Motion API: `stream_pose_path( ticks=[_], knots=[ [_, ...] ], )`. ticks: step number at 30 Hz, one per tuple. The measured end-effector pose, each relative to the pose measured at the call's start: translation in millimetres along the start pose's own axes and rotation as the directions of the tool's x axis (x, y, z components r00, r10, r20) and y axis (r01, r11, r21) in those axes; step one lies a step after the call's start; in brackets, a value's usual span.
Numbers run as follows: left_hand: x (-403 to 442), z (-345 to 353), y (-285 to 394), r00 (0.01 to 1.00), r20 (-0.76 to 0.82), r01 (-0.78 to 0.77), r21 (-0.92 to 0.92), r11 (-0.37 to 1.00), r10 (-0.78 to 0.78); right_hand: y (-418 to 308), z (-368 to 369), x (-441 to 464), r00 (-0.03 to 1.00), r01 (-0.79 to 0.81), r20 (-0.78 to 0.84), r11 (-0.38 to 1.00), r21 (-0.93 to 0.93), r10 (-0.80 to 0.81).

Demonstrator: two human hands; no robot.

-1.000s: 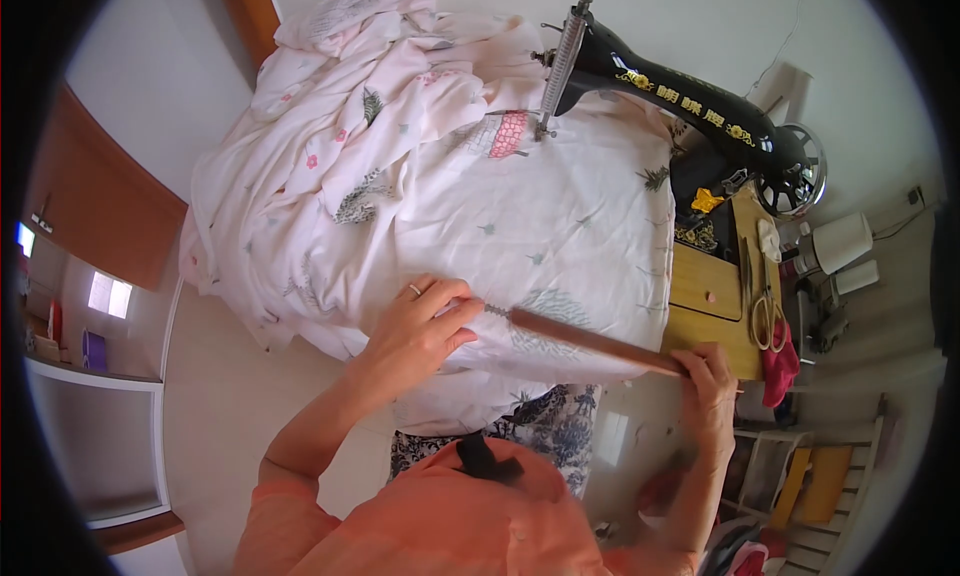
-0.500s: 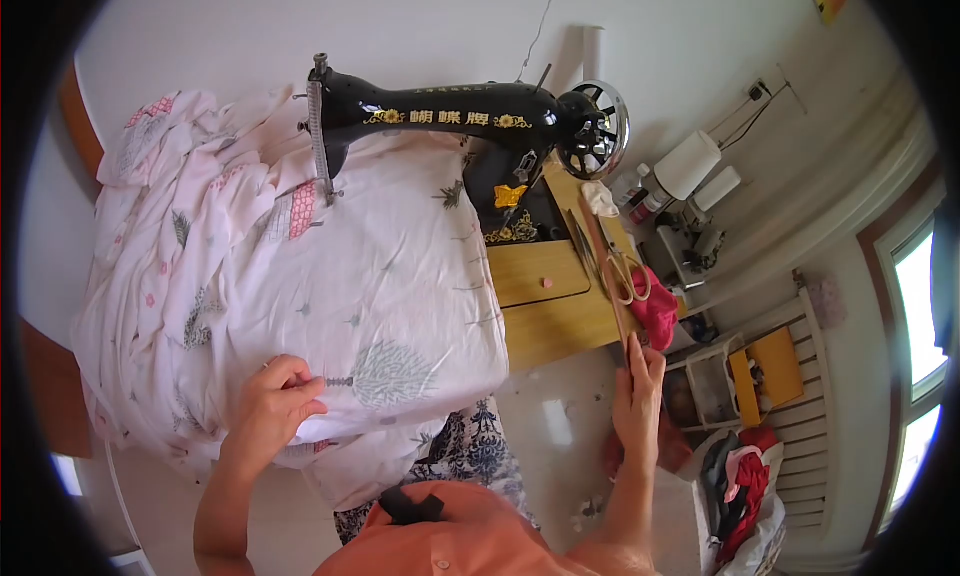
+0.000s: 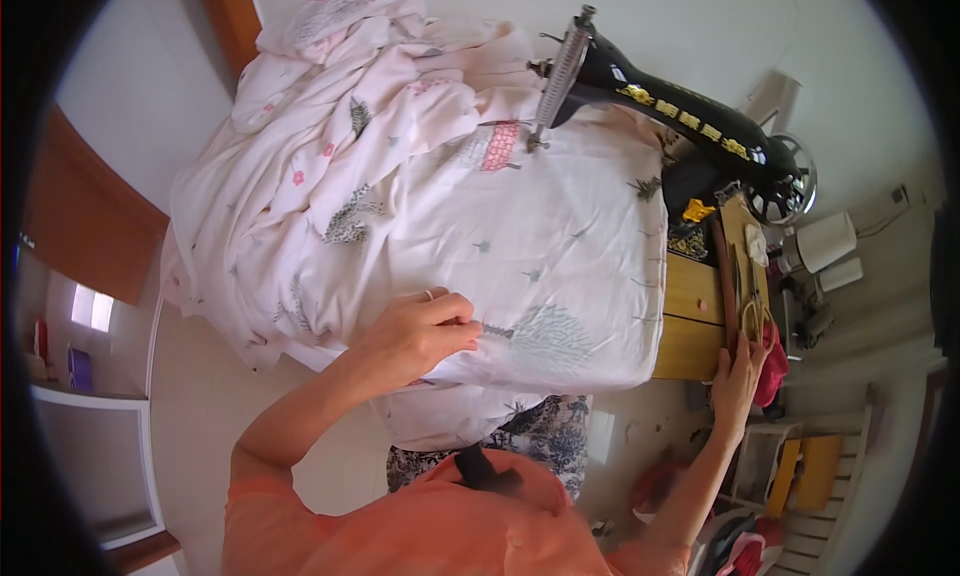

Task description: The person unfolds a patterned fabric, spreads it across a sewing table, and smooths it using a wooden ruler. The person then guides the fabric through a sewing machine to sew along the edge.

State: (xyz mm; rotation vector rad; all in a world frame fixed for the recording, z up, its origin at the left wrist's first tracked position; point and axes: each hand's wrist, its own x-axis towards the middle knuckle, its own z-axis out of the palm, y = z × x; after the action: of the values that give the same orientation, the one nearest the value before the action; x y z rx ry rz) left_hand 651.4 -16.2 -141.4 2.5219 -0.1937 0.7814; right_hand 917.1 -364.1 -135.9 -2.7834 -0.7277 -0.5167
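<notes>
My left hand (image 3: pixel 425 334) is closed on the near part of the white printed fabric (image 3: pixel 450 246), beside the grey tree print, with fingertips pinched together. At the right edge of the wooden sewing table (image 3: pixel 690 346), my right hand (image 3: pixel 738 378) reaches forward with its fingers extended and apart. Its fingertips are at the handles of the scissors (image 3: pixel 752 318) and the near end of a brown strip (image 3: pixel 727 286), which lies along the tabletop. The black sewing machine (image 3: pixel 690 116) stands over the far right part of the fabric.
White thread cones (image 3: pixel 826 240) stand right of the table. A red cloth (image 3: pixel 770 368) hangs by its right edge. Bunched fabric spreads to the far left. A brown door (image 3: pixel 95 206) is at the left, and a slatted rack (image 3: pixel 848 476) stands at the lower right.
My right hand has moved the brown strip off the fabric onto the table's right side and let go of it. My left hand stays at the fabric. The view swung right, then back left.
</notes>
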Motion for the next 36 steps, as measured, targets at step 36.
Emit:
stream_pose_path(
  ticks=[36],
  knots=[
    [3.2,8.3,1.4,0.982,0.084,-0.188,0.247,0.951,0.172,-262.2,179.3,215.8,0.838,0.509,-0.214,0.58,0.635,-0.501]
  ],
)
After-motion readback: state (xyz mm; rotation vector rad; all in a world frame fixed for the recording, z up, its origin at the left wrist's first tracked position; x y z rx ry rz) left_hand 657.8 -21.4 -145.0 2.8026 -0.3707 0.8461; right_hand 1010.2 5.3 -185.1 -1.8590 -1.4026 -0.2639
